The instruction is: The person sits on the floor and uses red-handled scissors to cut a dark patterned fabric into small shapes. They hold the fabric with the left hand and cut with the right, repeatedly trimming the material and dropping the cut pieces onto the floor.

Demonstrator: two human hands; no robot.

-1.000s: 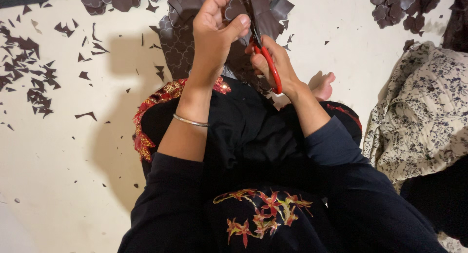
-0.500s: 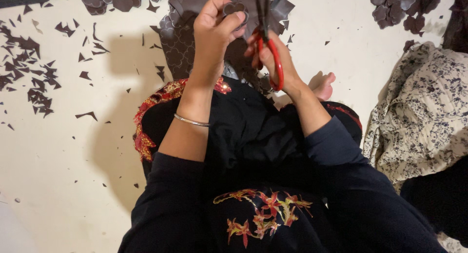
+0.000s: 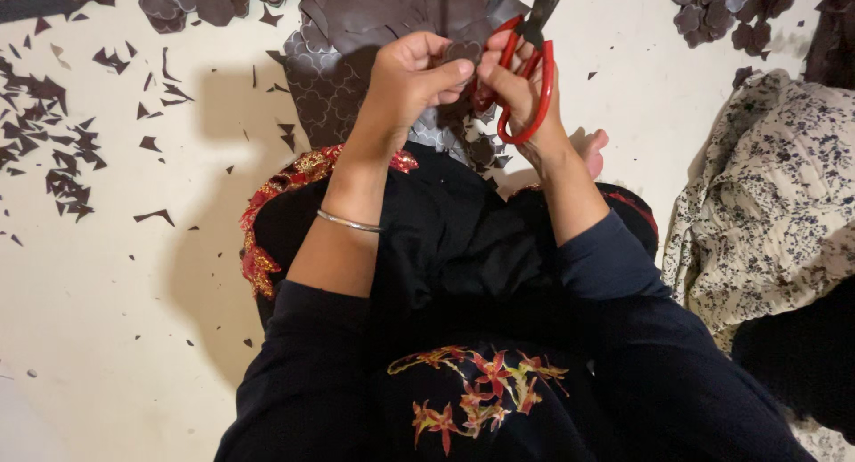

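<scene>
- Head view: the left hand [image 3: 411,77] is pinching a small dark scalloped piece [image 3: 463,51] between thumb and fingertips, just beside the right hand [image 3: 517,79].
- The right hand is gripping red-handled scissors [image 3: 527,68], fingers through the loops, blades pointing up and away from the piece.
- A dark sheet marked with scalloped outlines [image 3: 356,52] is lying on the floor [image 3: 107,337] just beyond and under both hands.
- Dark offcuts [image 3: 62,150] are lying scattered well left of the left hand.
- Cut scalloped shapes [image 3: 721,12] are lying beyond the right hand, and a flowered cloth [image 3: 766,204] is lying to its right.
</scene>
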